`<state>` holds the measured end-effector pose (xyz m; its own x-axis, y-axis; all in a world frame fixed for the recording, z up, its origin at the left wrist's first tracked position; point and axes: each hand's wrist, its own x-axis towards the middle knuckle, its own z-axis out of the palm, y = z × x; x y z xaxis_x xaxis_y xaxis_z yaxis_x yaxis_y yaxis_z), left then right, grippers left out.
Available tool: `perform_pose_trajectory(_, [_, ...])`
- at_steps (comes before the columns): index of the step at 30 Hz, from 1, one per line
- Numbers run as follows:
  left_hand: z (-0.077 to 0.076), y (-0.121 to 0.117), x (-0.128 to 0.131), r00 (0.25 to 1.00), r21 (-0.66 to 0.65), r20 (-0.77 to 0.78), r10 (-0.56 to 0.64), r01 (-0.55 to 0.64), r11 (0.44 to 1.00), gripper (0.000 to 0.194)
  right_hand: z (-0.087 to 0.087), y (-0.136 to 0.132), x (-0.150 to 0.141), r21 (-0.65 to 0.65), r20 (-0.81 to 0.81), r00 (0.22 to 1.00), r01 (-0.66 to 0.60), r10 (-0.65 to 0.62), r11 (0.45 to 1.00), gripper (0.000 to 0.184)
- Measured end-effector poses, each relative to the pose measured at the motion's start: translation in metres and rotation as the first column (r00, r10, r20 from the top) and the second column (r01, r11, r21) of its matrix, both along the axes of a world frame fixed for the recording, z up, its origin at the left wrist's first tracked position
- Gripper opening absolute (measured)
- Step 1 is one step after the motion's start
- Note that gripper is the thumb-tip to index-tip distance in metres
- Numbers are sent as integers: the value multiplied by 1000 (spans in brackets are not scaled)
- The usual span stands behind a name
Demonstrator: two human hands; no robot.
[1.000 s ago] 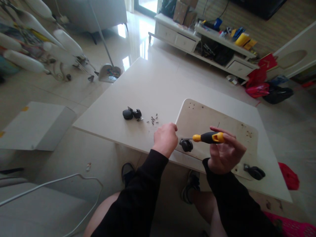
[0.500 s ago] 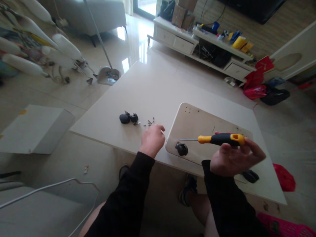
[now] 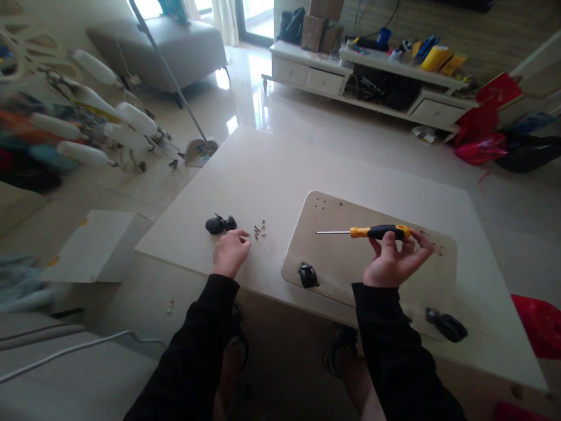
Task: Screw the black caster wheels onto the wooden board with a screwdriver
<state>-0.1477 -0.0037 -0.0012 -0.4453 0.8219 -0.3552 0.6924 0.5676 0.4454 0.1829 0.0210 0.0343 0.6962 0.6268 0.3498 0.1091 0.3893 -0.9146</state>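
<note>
My right hand (image 3: 390,263) holds a yellow and black screwdriver (image 3: 372,232) level above a pale wooden board (image 3: 350,257), its shaft pointing left. The board lies on a cream table (image 3: 280,169) and carries one black caster (image 3: 307,275) at its near left corner and another caster (image 3: 447,325) at its near right. My left hand (image 3: 230,252) rests on the table with its fingers curled, just beside a small heap of screws (image 3: 258,230) and close to a loose black caster (image 3: 219,224). I cannot tell whether its fingertips pinch a screw.
A white box (image 3: 94,245) sits on the floor to the left of the table. A dustpan with a long handle (image 3: 199,149) stands beyond the table's far left corner. A low white cabinet (image 3: 377,82) with clutter lines the back wall. Red bags (image 3: 480,146) lie at the right.
My left hand has left the board's corner caster and moved left to the screws. My right hand has lifted the screwdriver off the caster and holds it level over the board.
</note>
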Motion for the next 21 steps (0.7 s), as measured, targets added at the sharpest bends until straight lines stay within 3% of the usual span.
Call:
perform_pose_trajectory(7, [-16, 0, 8, 986, 26, -146, -82, 87, 996, 35, 7, -5, 1, 8, 0, 1000, -29, 29, 1000, 55])
perform_pose_trajectory(21, [-14, -1, 18, 959, -35, -249, -137, 132, 991, 26, 17, -10, 17, 30, 31, 1000, 0, -1, 1000, 50])
